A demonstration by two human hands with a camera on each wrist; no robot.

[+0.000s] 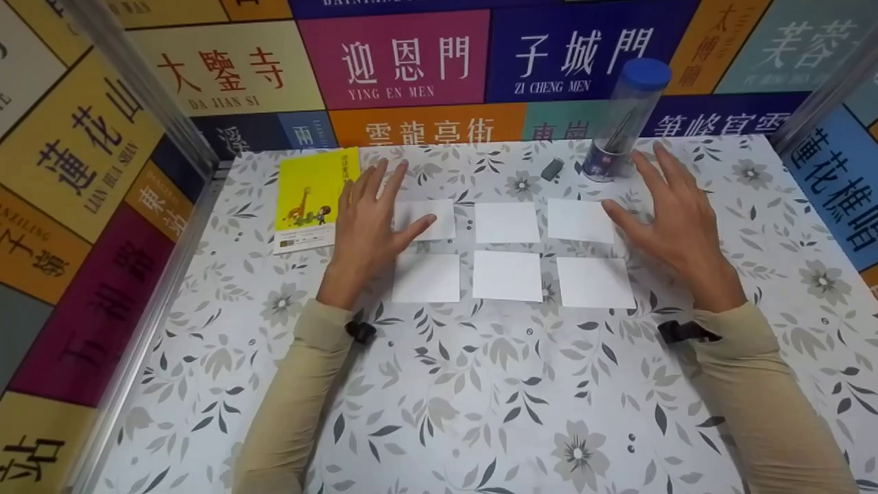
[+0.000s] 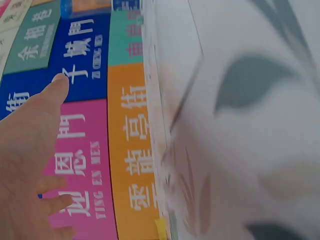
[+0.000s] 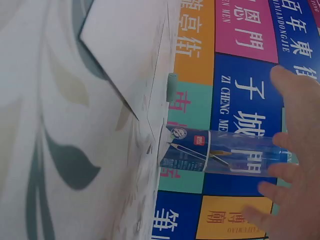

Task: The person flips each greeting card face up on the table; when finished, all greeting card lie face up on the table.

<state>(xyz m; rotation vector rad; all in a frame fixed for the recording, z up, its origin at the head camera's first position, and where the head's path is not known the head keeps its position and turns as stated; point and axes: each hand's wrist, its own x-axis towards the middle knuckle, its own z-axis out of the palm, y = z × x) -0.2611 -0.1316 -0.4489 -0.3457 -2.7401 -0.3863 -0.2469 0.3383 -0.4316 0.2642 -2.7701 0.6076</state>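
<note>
Several blank white cards lie in two rows of three on the tabletop: the back row's middle card [image 1: 507, 221] and the front row's middle card [image 1: 507, 276] sit between the hands. My left hand [image 1: 374, 219], fingers spread, hovers at the left end of the rows and covers part of the yellow booklet [image 1: 309, 185]. At the right end, my right hand [image 1: 675, 219] is spread too, its thumb over the edge of the back right card [image 1: 579, 219]. Both hands hold nothing; the wrist views show the left hand [image 2: 25, 150] and right hand [image 3: 295, 165] raised off the table.
A clear tube [image 1: 631, 103] with a blue lid and pencils inside stands at the back right. Beside it lies a small dark eraser [image 1: 552, 169]. Sign-covered panels rise behind and along both sides of the flower-patterned tabletop [image 1: 480, 398].
</note>
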